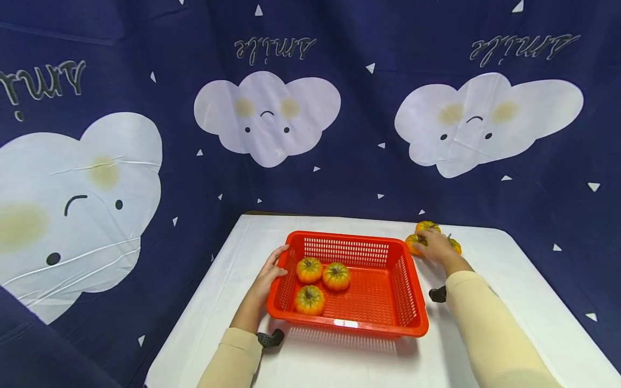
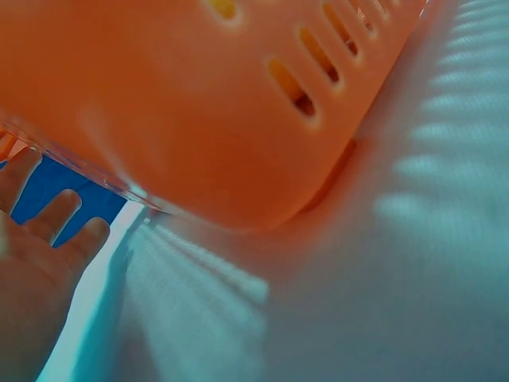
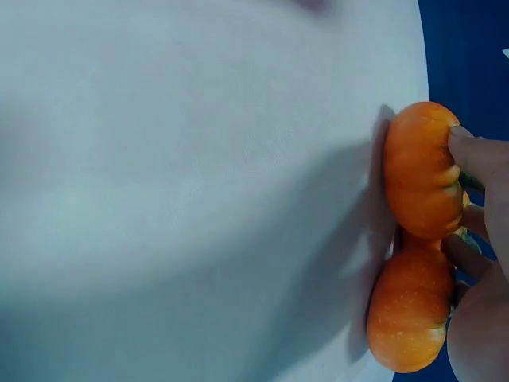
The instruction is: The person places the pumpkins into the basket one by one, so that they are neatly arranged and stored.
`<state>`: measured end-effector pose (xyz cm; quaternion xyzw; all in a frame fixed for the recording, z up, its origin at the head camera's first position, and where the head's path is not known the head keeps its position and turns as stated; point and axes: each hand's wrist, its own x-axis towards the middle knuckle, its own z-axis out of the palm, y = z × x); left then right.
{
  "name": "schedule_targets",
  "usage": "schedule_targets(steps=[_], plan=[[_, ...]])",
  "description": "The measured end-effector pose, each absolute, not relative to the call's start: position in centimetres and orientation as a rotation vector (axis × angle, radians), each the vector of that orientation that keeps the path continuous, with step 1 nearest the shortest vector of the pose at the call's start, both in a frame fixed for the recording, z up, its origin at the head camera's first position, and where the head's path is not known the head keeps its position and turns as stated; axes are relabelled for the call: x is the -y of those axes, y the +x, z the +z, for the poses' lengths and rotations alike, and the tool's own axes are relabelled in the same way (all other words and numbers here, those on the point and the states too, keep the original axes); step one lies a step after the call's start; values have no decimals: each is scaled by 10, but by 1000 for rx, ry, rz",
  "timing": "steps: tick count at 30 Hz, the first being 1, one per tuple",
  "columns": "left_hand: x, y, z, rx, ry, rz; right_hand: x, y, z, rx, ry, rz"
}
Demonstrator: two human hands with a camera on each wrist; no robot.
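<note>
LH (image 1: 264,279) splayed on basket (image 1: 349,236), RH (image 1: 437,248) gripping pumpkin (image 3: 420,175).

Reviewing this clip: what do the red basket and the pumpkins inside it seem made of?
Red basket: likely moulded plastic, slightly glossy, judging by its regular slots and smooth rim. Pumpkins in it: real rind or painted imitation; the ribbed skin's soft sheen settles neither.

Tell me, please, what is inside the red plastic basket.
Inside the red plastic basket are three orange pumpkins, grouped toward its left end, with perforated floor showing to their right. The floor directly beneath them is covered and cannot be seen.
</note>
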<state>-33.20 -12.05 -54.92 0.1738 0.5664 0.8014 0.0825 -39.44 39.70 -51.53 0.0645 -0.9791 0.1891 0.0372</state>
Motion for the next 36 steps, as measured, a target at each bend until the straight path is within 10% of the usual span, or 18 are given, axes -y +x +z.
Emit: schedule_targets(steps=[16, 36], plan=[[118, -331, -547, -1713, 486, 2385, -397, -392, -509, 2889, 318, 693], [117, -328, -549, -1701, 443, 2406, -324, -420, -392, 2812, 542, 853]])
